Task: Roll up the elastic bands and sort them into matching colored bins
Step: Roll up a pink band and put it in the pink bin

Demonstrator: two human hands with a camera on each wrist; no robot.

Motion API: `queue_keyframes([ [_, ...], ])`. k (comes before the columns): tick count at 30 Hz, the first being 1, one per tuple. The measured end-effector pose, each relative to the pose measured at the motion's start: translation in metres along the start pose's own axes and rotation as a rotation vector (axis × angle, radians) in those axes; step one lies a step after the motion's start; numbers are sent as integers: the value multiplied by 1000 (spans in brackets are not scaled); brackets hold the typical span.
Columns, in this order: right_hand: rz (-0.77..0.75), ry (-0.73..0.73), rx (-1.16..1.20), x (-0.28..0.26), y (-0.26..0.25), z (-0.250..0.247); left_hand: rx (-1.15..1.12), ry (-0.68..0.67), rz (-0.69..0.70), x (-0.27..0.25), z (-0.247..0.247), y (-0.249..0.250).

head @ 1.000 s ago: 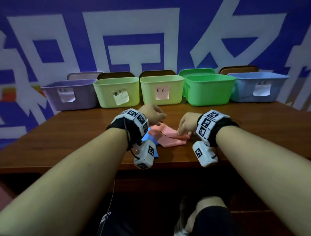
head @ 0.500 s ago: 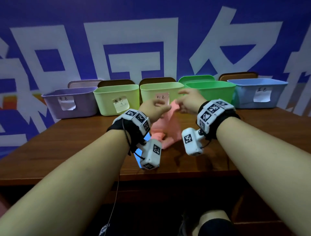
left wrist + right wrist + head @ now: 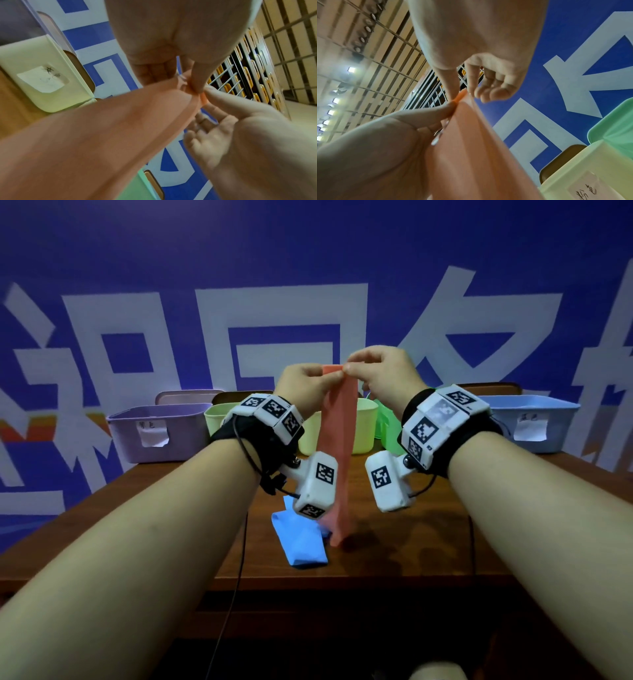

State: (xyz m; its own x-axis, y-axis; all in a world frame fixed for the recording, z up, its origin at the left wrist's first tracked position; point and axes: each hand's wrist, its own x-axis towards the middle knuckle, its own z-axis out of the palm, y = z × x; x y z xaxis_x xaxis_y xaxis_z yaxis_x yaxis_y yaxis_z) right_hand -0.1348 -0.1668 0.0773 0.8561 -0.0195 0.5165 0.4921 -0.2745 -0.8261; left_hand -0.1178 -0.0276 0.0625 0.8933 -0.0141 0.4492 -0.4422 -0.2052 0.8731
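Note:
A pink elastic band (image 3: 337, 446) hangs straight down from both raised hands, its lower end touching the wooden table (image 3: 428, 535). My left hand (image 3: 329, 377) pinches the band's top edge from the left, and my right hand (image 3: 347, 368) pinches the same edge from the right. In the left wrist view the left hand (image 3: 197, 88) nips the edge of the band (image 3: 102, 128). The right wrist view shows the right hand (image 3: 462, 94) pinching the band (image 3: 479, 148). A blue band (image 3: 301, 539) lies crumpled on the table below my left wrist.
A row of bins stands at the table's back edge: purple (image 3: 161, 433), light green (image 3: 217, 419), pale yellow-green (image 3: 361, 429) behind the band, bright green (image 3: 387, 426) and blue (image 3: 527, 422). Paper labels hang on several. A blue and white wall rises behind them.
Both hands have lifted the pink band off the table up to well above the bins, and it now hangs at full length. The blue band has stayed on the table.

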Motion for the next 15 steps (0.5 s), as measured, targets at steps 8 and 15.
queue_keyframes([
  [8,39,-52,119,9,-6,-2,-263,-66,-65,-11,-10,26],
  [15,66,226,65,21,-1,-5,26,-349,-258,-25,-2,3],
])
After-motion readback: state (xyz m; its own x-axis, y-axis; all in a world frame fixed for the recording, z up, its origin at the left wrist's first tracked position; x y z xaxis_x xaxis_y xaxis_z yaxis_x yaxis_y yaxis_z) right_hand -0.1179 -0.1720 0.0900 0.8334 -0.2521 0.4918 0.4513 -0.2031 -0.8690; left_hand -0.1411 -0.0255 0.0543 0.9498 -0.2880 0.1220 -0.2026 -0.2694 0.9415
